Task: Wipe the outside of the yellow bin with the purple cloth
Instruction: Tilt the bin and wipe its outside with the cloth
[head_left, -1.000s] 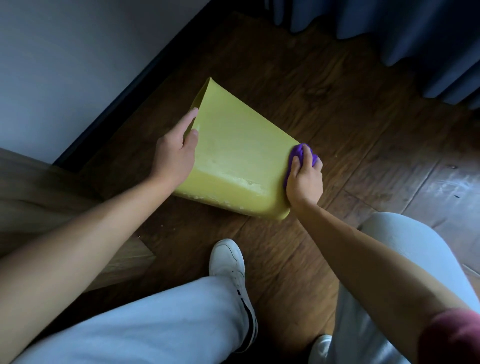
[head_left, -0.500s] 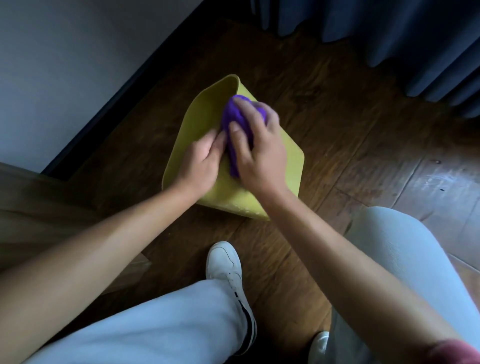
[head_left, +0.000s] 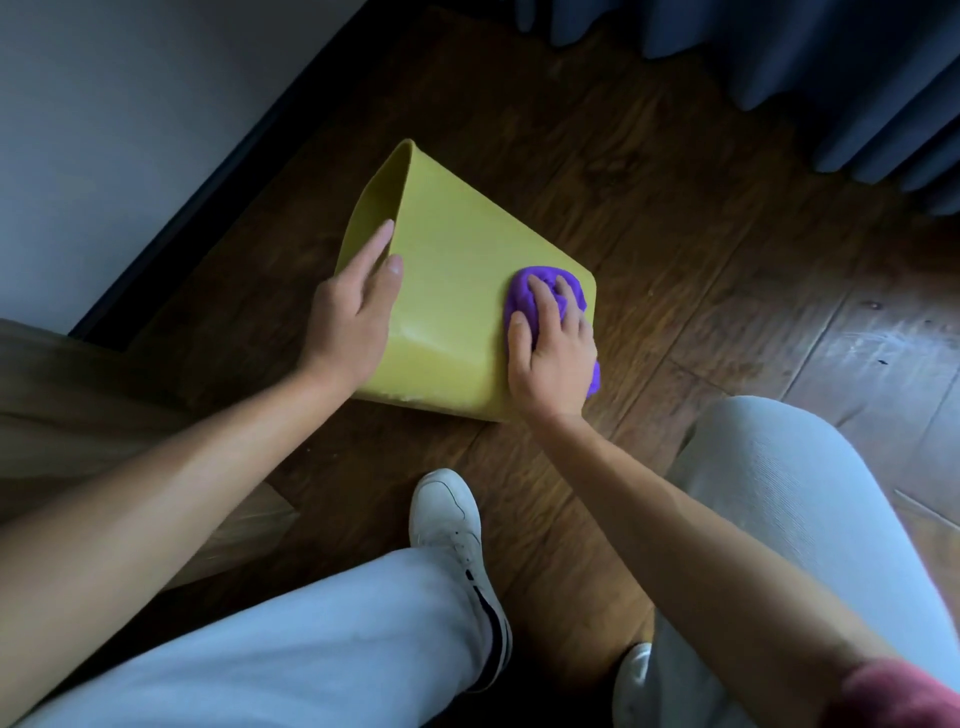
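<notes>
The yellow bin (head_left: 452, 270) lies on its side on the dark wooden floor, its open mouth turned to the upper left. My left hand (head_left: 353, 312) grips the bin's left edge, thumb on the upper face and fingers over the side. My right hand (head_left: 553, 348) presses the bunched purple cloth (head_left: 540, 288) onto the bin's upper face near its right corner. A bit of cloth pokes out below the palm at the bin's right edge.
A white wall (head_left: 130, 119) with a dark skirting board (head_left: 244, 156) runs along the left. Blue curtains (head_left: 779, 62) hang at the back right. A wooden furniture piece (head_left: 78, 415) stands at the left. My legs and white shoe (head_left: 452, 525) are below.
My right hand has swept the cloth from the bin's far end near the mouth back down to the near right corner. The left hand has shifted to the left edge.
</notes>
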